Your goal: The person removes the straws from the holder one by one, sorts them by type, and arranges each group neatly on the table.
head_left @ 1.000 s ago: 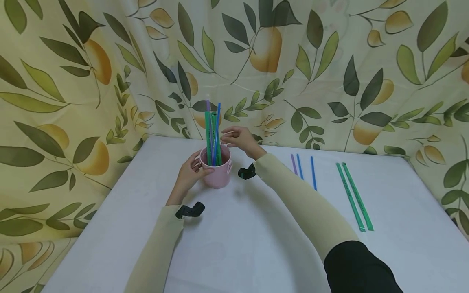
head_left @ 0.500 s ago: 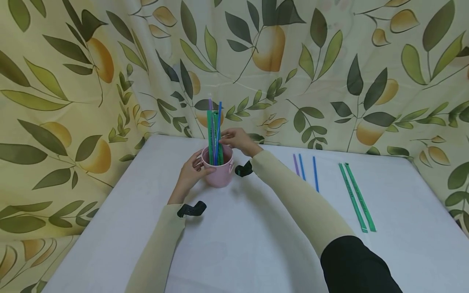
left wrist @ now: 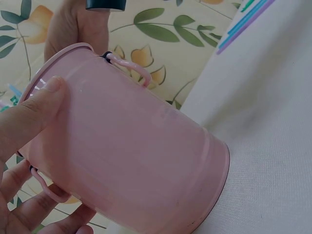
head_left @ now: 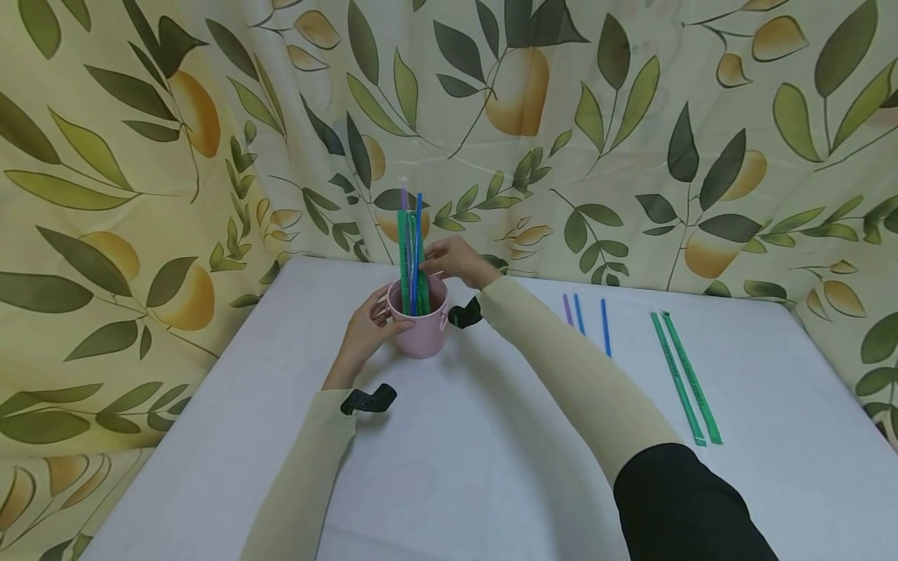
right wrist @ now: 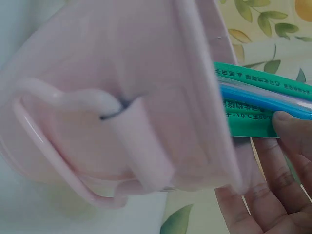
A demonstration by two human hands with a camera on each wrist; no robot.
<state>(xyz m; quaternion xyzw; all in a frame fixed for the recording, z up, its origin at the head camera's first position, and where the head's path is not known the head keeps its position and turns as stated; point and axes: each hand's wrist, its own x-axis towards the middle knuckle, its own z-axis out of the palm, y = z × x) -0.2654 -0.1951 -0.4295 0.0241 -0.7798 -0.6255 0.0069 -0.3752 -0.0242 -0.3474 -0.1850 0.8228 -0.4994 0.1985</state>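
A small pink pail (head_left: 418, 339) with side handles stands upright on the table. My left hand (head_left: 366, 326) grips its left side, with the thumb (left wrist: 41, 109) on the front wall below the rim and other fingers by a handle (left wrist: 48, 187). Inside lean green paper-wrapped straws (head_left: 403, 257), blue straws (head_left: 418, 234) and a purple straw (head_left: 404, 200). At the pail's right rim, my right hand (head_left: 459, 261) pinches a green-wrapped straw (right wrist: 251, 127) by its edge, thumb in front and fingers behind. The straws' lower ends are hidden in the pail.
To the right on the white table (head_left: 477, 467) lie two green-wrapped straws (head_left: 691, 374), a blue straw (head_left: 606, 327), and a blue and a purple straw (head_left: 567, 308) partly behind my right sleeve. A patterned curtain (head_left: 491, 156) hangs along the back and left edges.
My right hand has come in from the right and slightly lower, onto the green-wrapped straw in the pail. My left hand keeps its grip on the pail. The view has shifted a little.
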